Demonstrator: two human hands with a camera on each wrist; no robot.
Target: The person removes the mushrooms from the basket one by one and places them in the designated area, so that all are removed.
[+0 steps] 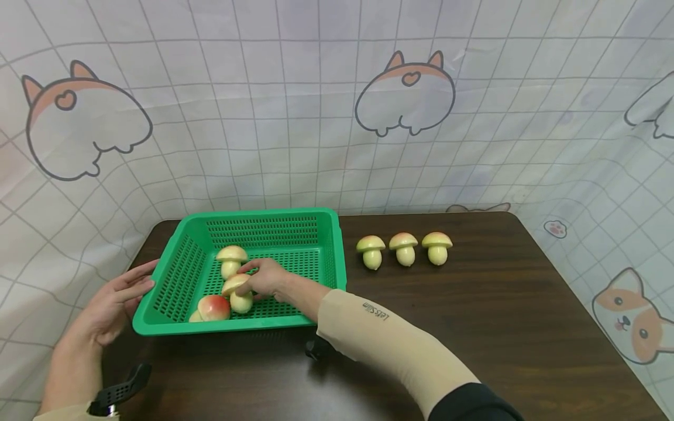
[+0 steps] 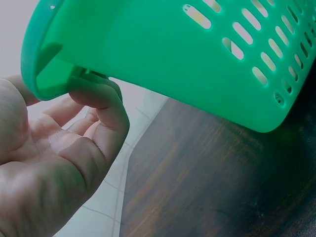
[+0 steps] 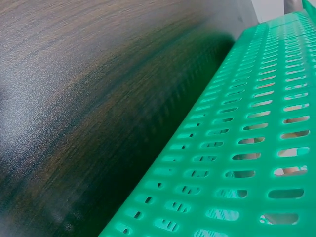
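Observation:
A green plastic basket [image 1: 337, 251] with slotted walls stands on the left part of the table. Its left rim is held by my left hand [image 1: 113, 301], whose bent digits hook under the lip in the left wrist view. Inside the basket, my right hand [image 1: 267, 277] grips a toy mushroom [image 1: 241, 303] with a pale yellow cap and stem. Behind that one is another toy mushroom [image 1: 231, 255], cap up. A red-capped toy mushroom [image 1: 215, 307] lies tilted in the near left corner. The right wrist view shows the basket's slotted outer wall [image 3: 252, 133], not the hand.
Three more toy mushrooms [image 1: 371, 251] [image 1: 404, 248] [image 1: 437, 247] lie in a row on the dark wooden table [image 1: 474, 316], right of the basket. A small black object [image 1: 314, 349] shows beneath the right forearm. Behind the table hangs a white gridded cloth [image 1: 295, 117] with corgi drawings.

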